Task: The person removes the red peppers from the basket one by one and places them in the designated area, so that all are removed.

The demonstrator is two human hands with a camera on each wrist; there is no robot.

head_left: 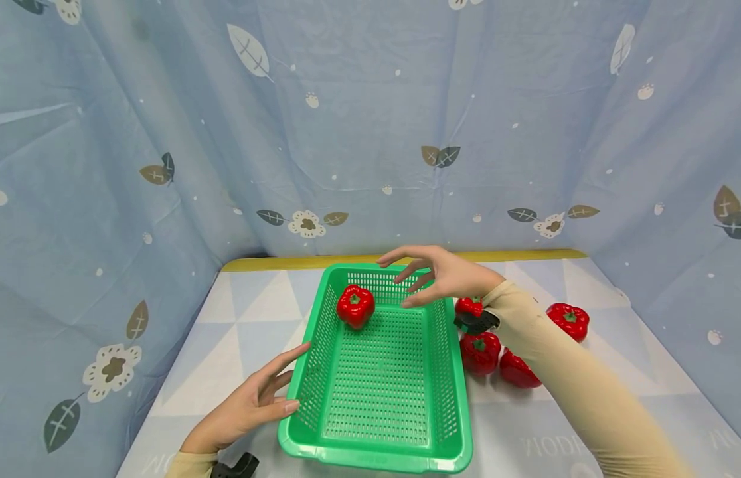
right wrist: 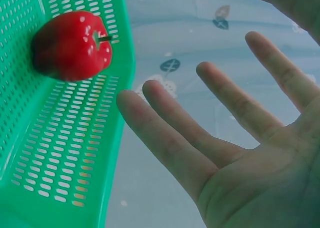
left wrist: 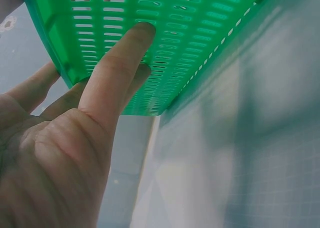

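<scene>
A red bell pepper [head_left: 355, 307] sits in the back left corner of a green plastic basket [head_left: 379, 458]. At the basket's left side is my left hand [head_left: 251, 405]; its fairly straight fingers touch the perforated outer wall [left wrist: 165, 47] and the rim. My right hand [head_left: 445, 273] hovers over the back right corner, fingers spread, holding nothing. In the right wrist view the palm and extended fingers [right wrist: 170, 138] show beside the basket, apart from the pepper [right wrist: 72, 46].
Several more red bell peppers lie right of the basket, among them one near its wall [head_left: 480, 353], one beside that [head_left: 518, 372] and one farther out [head_left: 568, 321]. My right sleeve [head_left: 579, 392] partly covers this group. A blue patterned curtain [head_left: 370, 133] surrounds the table.
</scene>
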